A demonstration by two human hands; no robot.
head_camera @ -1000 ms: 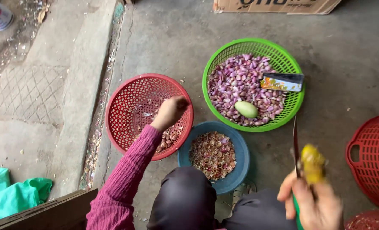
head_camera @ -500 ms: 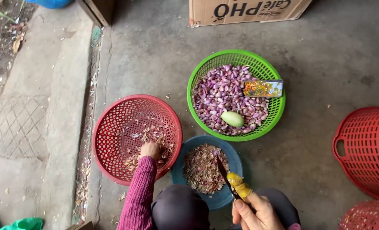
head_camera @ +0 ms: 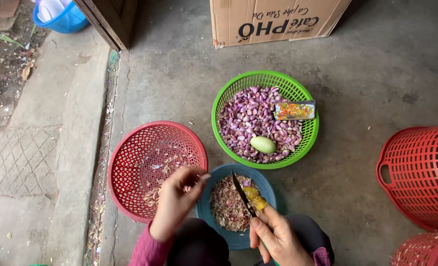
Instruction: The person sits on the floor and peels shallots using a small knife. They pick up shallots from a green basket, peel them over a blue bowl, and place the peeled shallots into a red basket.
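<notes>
My left hand (head_camera: 175,199) is raised over the near edge of the red basket (head_camera: 125,162), fingers pinched on a small unpeeled shallot. My right hand (head_camera: 276,237) grips a small knife (head_camera: 246,194) with a yellow-wrapped handle, its dark blade pointing up over the blue bowl (head_camera: 268,189) of dry peelings. Beyond it a green basket (head_camera: 229,91) holds peeled purple shallots, a pale green oval object (head_camera: 263,144) and a small colourful packet (head_camera: 294,110).
A cardboard box (head_camera: 273,19) stands at the top. A large red basket (head_camera: 418,175) sits on the right, with another at the bottom right corner (head_camera: 425,251). A raised concrete kerb (head_camera: 76,138) runs down the left. A blue basket (head_camera: 64,17) is at top left.
My left hand came out of the red basket, lifting a shallot towards me. My right hand swung the knife in from the right to over the blue bowl. The view tilted down.
</notes>
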